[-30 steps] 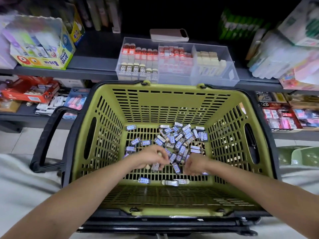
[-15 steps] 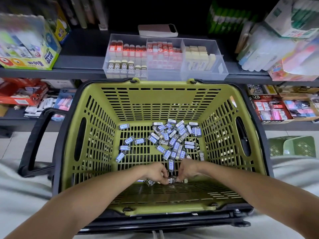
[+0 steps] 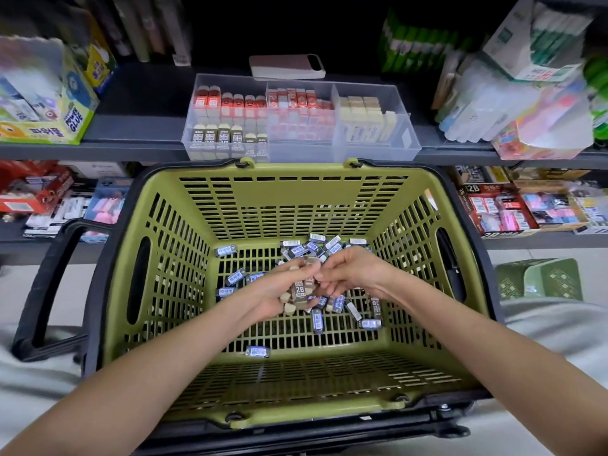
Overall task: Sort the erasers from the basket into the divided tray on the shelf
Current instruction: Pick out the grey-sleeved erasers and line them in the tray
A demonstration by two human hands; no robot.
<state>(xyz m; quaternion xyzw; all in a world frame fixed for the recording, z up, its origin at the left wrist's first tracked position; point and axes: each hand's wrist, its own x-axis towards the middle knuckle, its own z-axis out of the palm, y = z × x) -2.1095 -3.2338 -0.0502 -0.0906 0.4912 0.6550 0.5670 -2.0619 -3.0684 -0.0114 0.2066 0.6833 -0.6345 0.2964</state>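
Cupping so many at once is your main risk. Your left hand (image 3: 263,297) lies palm-up above the basket (image 3: 273,199), fingers curled round a loose bunch of brown 2B erasers (image 3: 300,291). Several pale ends stick out below the palm with nothing under them. Your right hand (image 3: 348,274) meets the top of that bunch with its fingertips pinched on one piece. I cannot tell whether it is adding that piece or only steadying the rest.

If you lift toward the shelf (image 3: 131,126) with the bunch this untidy, a piece could slip out. It would likely drop among the blue-sleeved erasers (image 3: 317,315) strewn over the basket floor, or fall between basket and shelf.

The other hazard is mis-sorting. The tray (image 3: 408,139) has three compartments. The brown row (image 3: 217,136) stands at the front of the left one, just before red-sleeved pieces. The middle one holds red and the right one cream. A hasty drop could land brown pieces in the wrong compartment or topple the upright rows.

The tray sits at the front edge of the dark shelf, just beyond the basket's far rim. A flat power bank (image 3: 286,65) lies behind it and a glue box (image 3: 49,120) stands to the left. Blurred packets crowd the right end. A lower shelf carries more stationery boxes, and a small green crate (image 3: 539,278) stands on the pale floor at the right. Grey cloth shows at both sides of the basket.
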